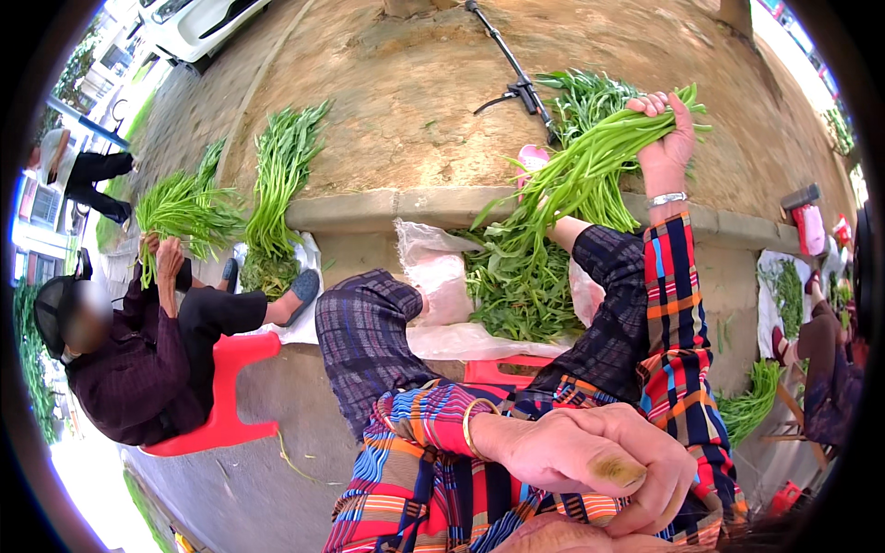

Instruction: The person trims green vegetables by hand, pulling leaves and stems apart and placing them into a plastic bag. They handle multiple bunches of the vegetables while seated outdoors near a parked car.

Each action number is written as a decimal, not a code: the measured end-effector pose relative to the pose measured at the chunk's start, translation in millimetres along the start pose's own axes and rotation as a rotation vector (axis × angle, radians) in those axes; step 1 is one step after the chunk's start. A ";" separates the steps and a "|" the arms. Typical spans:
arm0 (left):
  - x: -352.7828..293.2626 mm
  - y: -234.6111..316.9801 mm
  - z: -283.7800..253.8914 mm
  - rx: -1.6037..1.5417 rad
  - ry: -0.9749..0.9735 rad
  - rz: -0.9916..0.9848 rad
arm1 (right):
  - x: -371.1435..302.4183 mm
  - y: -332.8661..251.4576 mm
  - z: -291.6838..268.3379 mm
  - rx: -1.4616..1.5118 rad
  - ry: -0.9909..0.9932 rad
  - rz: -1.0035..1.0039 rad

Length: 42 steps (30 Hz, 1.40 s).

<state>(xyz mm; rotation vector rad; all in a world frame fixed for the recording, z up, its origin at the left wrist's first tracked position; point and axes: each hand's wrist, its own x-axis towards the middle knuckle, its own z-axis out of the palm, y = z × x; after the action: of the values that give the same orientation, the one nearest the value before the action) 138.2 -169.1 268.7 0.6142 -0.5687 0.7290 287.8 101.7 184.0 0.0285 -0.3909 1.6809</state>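
Note:
My right hand (666,138) is raised at the upper right, its fingers wrapped round a bundle of long-stemmed leafy greens (599,166). The stem ends stick up past the fist and the stems slant down to the left. Below them, more loose leafy greens (521,300) are heaped on a pale plastic sheet (442,341) between my knees. My left hand (590,456), with a gold bangle on the wrist, is very near the camera at the bottom, away from the greens. Its fingers are curled in beside the thumb, whose nail is stained; whatever is inside them, if anything, is hidden.
A person (138,369) on a red plastic stool (221,396) at left holds another bunch. Greens (277,175) lie along the curb (350,210). A black tripod pole (507,55) lies on the bare soil beyond. Another seated person (825,359) is at right.

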 end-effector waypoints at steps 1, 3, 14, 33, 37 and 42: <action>3.0 -0.5 4.1 0.034 0.050 0.054 | 0.8 0.0 -1.4 0.001 -0.001 0.005; 5.8 -0.2 7.8 0.054 0.097 0.087 | 1.0 -0.2 -1.3 0.007 0.027 -0.008; -6.1 2.0 -11.0 0.111 0.123 -0.139 | -2.4 -2.3 -2.9 0.168 0.034 0.005; -108.8 55.6 -228.9 1.967 1.353 0.189 | -8.5 -14.0 -5.1 0.234 0.002 0.059; -88.3 62.1 -219.9 2.026 1.130 0.121 | -10.1 -9.6 -6.4 0.233 -0.004 0.107; -89.6 60.6 -224.1 1.309 1.122 0.100 | -12.0 -2.4 -4.7 0.233 0.001 0.152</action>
<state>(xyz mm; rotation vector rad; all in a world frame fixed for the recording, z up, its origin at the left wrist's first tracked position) 95.5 -19.0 74.9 1.1994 1.0410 1.3569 292.9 91.7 177.2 0.1729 -0.1985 1.8698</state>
